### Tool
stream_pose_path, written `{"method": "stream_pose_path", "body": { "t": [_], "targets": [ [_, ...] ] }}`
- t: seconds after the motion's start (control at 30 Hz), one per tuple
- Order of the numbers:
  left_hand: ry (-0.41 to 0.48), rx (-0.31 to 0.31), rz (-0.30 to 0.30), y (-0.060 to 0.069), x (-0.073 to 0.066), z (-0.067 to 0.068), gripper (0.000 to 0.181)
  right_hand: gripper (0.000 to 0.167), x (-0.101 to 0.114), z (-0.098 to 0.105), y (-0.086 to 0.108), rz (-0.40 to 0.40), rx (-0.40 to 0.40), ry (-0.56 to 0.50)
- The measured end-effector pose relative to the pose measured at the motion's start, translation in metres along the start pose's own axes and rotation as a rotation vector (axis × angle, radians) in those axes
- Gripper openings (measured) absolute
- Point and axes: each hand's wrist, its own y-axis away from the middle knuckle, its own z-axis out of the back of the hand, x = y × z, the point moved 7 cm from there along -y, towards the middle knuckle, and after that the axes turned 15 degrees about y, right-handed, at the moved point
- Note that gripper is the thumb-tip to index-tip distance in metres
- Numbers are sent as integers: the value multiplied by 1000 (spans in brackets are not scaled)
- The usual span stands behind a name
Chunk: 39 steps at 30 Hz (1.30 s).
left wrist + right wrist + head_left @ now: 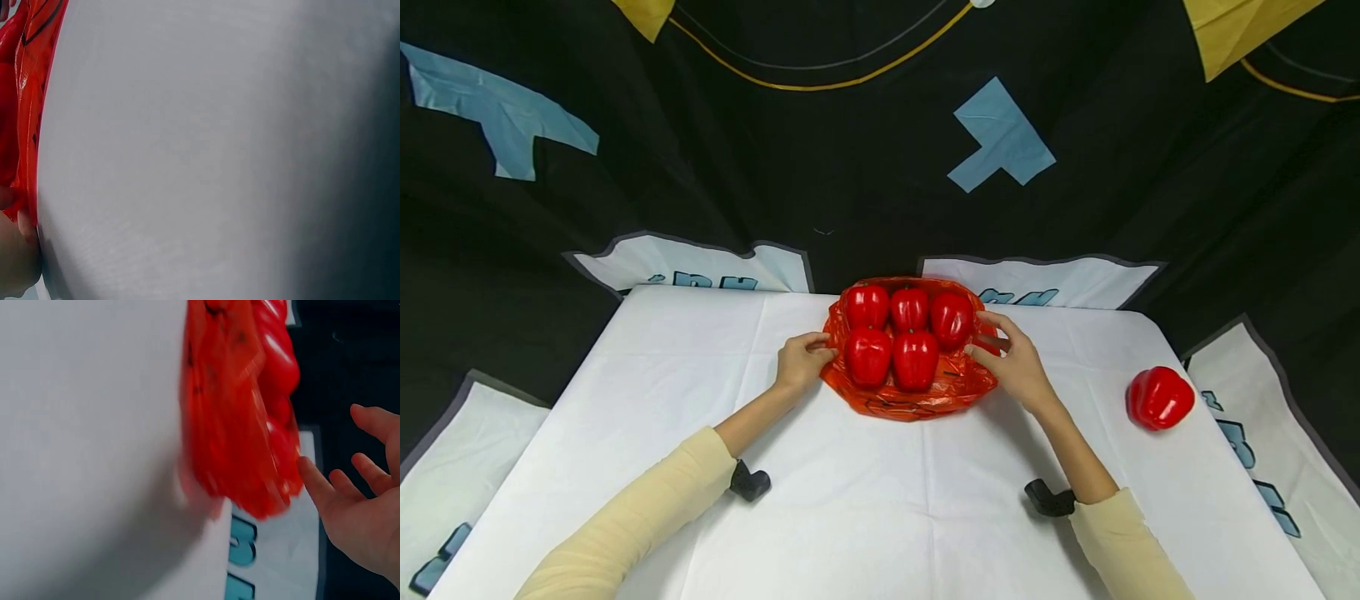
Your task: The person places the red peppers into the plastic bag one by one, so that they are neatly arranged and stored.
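Note:
An orange-red plastic bag (917, 408) lies spread open at the far middle of the table, with several red bell peppers (915, 360) in two rows in it. At the bag's left edge, my left hand (801, 362) pinches the plastic between thumb and fingers. My right hand (1018, 367) is at the right edge, its fingers spread apart; the right wrist view shows them beside the bag (228, 419), holding nothing. A glossy red patch shows between those fingers in the head view; I cannot tell whether it is another pepper. One loose red bell pepper (1160, 398) lies at the table's right side.
A white cloth covers the table (850, 508). Behind it hangs a black curtain (737, 167) with blue and yellow patches. Black wrist mounts (750, 481) stick out from both sleeves.

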Motion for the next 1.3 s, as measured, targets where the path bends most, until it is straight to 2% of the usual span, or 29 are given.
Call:
{"method": "stream_pose_path", "body": {
  "t": [0.17,0.4,0.63,0.77,0.93,1.1,1.3],
  "targets": [
    [4,-2,3,-1,1,1,32,53,-5,35,12,25,-91,23],
    [1,-4,-11,-1,0,1,32,50,-20,84,40,-12,-202,107],
    [3,-8,-10,-1,2,2,33,48,-42,120,59,-59,-298,166],
    [4,-6,-13,-2,2,2,33,49,-56,137,68,-120,-330,250],
    [-1,-9,-30,-3,1,2,33,52,-75,151,78,-229,-340,297],
    [1,-9,-46,-3,0,2,33,55,-97,162,87,-348,-324,270],
    [12,-8,-39,-3,0,1,33,56,-123,174,97,-455,-330,198]
  ]
}}
